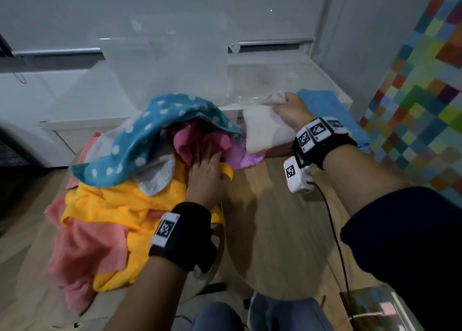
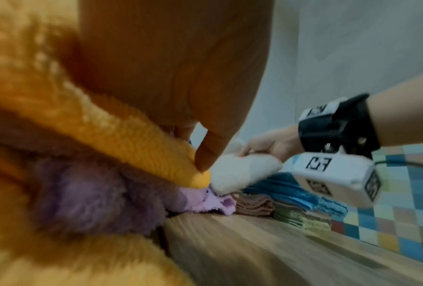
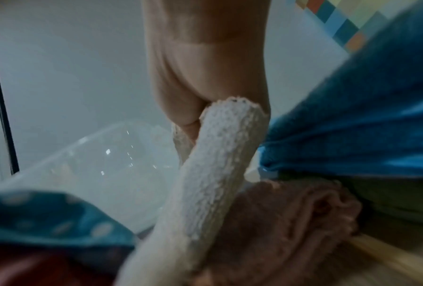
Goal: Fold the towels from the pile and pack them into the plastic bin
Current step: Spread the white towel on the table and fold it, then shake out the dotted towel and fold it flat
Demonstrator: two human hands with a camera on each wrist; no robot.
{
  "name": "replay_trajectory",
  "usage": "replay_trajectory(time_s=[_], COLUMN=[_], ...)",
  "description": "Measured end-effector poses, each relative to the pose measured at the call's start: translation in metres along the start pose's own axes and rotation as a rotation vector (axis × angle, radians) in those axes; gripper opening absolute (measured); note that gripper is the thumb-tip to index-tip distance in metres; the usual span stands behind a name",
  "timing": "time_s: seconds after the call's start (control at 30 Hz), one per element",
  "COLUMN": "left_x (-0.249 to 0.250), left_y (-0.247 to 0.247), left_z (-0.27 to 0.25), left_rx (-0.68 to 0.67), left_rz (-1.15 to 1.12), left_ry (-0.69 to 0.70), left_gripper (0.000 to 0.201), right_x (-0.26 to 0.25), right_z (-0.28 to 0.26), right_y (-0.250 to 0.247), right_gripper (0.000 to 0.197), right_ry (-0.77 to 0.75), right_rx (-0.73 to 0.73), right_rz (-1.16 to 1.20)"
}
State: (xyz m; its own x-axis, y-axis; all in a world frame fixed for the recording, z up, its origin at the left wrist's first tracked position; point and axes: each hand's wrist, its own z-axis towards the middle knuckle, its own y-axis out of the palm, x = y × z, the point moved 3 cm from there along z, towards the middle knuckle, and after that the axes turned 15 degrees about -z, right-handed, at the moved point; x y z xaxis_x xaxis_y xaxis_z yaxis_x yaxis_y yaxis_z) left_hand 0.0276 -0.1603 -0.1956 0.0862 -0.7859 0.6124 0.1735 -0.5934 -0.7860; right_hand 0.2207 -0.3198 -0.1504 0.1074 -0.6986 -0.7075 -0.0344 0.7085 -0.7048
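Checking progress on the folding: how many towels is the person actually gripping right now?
1: the right hand pinches the folded white towel near the plastic bin. The left hand only rests flat on the pile, though its fingertips may be hidden.

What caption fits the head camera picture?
Right hand lifts a folded white towel while left hand rests on the towel pile.

wooden table [image 1: 275,230], multicoloured checkered wall [image 1: 425,93], black cable [image 1: 335,235]
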Motion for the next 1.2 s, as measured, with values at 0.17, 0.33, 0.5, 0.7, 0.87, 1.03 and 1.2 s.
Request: replay_trajectory(time_s=[0.17,0.33,0.5,0.7,0.87,1.03,1.2], left_x=[0.0,0.0,-0.001,0.0,0.003,0.013,0.002], left_y=[0.0,-0.001,0.002,-0.002,-0.002,-0.02,-0.055], left_z=[0.002,0.006,0.009,0.01,0.006,-0.014,-0.049], left_rx=[-0.028,-0.017,-0.012,-0.017,-0.022,0.042,0.265], left_rz=[-0.044,-0.07,-0.077,-0.108,-0.11,-0.36,-0.611], left_ry=[0.023,0.002,-0.029,-0.053,-0.053,0.029,0.158], left_gripper=[0.065,0.064,0.062,0.056,0.054,0.049,0.03], right_x=[0.017,0.007,-0.01,0.028,0.022,-0.049,-0.148], right_z=[0.002,-0.007,-0.029,-0.024,-0.022,-0.051,-0.105], right_y=[0.014,0.016,0.029,0.063,0.051,0.029,0.044], right_gripper=[0.02,0.047,0.033,0.042,0.044,0.033,0.028], right_ry=[-0.073,-0.22,-0.357,-0.222,-0.174,-0.359,-0.714], right_rx=[0.078,0.204,0.28,-0.121,-0.31,0.036,0.059], right_rz=[-0.422,-0.674,-0.889,-0.82,-0.896,-0.451,-0.193])
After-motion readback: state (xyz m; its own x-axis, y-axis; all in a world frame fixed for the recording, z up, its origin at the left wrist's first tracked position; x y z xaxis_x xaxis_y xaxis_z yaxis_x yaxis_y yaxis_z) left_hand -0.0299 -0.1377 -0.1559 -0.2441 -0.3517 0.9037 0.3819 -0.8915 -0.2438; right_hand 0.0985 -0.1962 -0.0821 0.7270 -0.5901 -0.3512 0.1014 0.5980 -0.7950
